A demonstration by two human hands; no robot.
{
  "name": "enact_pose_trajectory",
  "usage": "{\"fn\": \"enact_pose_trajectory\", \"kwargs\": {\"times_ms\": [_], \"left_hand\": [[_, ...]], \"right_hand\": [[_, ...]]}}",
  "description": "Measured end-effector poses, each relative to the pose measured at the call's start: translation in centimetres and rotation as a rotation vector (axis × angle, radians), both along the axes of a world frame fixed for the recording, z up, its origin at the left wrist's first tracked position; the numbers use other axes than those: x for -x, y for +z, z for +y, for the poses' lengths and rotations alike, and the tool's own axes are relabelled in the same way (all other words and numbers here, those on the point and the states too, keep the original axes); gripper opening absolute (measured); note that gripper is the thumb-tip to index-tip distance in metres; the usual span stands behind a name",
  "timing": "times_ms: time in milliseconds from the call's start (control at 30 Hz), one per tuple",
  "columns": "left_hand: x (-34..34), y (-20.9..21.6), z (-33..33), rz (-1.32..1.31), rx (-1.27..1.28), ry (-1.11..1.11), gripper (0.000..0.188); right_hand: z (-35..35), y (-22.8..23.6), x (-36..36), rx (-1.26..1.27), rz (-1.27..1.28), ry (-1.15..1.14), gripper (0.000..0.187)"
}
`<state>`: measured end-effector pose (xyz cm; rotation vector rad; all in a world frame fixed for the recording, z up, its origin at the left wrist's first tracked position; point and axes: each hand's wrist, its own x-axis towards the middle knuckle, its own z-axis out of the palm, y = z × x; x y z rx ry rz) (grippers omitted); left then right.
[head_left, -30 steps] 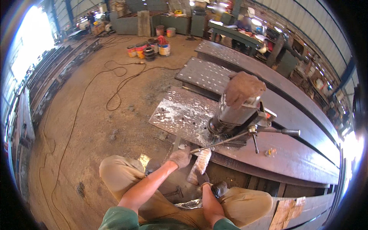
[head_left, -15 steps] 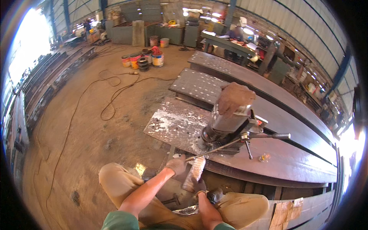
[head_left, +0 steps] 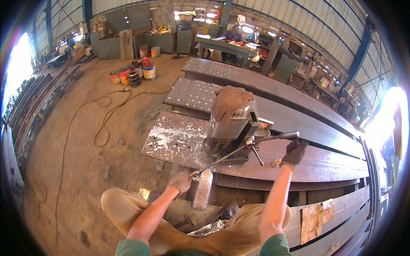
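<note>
Drill [head_left: 232, 132] levers held by both hands near plate edge [head_left: 239, 170].

I find my left hand [head_left: 181, 181] closed on the near end of a long handle [head_left: 222, 158], and my right hand [head_left: 294, 152] closed on its far right end. The drill [head_left: 228, 130] stands between them and blocks any straight pass across the steel plate [head_left: 171, 138]. A plastic bottle [head_left: 202, 189] hangs just right of my left hand, narrowing that gap. Open room lies left over the dirt floor [head_left: 85, 170], crossed only by a cable [head_left: 104, 123]. The beam [head_left: 324, 162] is bare to the right.
</note>
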<state>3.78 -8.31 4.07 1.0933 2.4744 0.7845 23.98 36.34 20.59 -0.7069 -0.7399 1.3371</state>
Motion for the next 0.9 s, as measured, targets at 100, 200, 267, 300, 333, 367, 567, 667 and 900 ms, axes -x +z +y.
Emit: {"fn": "enact_pose_trajectory", "kwargs": {"times_ms": [100, 200, 267, 300, 333, 367, 567, 667, 900], "left_hand": [[-0.1, -0.7, 0.8, -0.014, 0.056, 0.006, 0.036], [-0.7, -1.4, -0.3, 0.015, 0.075, 0.027, 0.030], [-0.9, -0.8, 0.4, 0.039, 0.066, 0.014, 0.029], [-0.9, -0.6, 0.6, 0.022, 0.069, 0.012, 0.030], [-0.7, -0.6, 0.5, 0.007, 0.077, 0.013, 0.031], [-0.6, -0.5, 0.3, -0.009, 0.085, 0.013, 0.032], [-0.4, -0.8, 0.4, -0.026, 0.101, 0.006, 0.035], [-0.6, -0.4, 0.4, -0.034, 0.094, 0.002, 0.036], [-0.6, -0.7, 0.6, -0.006, 0.098, 0.002, 0.037]], "right_hand": [[0.6, 7.7, -0.7, -0.387, -0.253, 0.151, 0.053], [-3.7, 10.9, 0.6, -0.467, -0.600, 0.480, 0.046], [-4.1, 10.6, 0.3, -0.437, -0.518, 0.566, 0.045], [-4.2, 10.5, 0.2, -0.420, -0.476, 0.610, 0.045], [-4.4, 10.5, 0.3, -0.424, -0.509, 0.595, 0.043], [-4.5, 10.6, 0.4, -0.428, -0.541, 0.579, 0.042], [-5.0, 10.5, 0.8, -0.419, -0.547, 0.562, 0.037], [-5.8, 10.8, 0.7, -0.412, -0.580, 0.535, 0.034], [-5.7, 10.8, 0.5, -0.448, -0.588, 0.494, 0.029]]}}
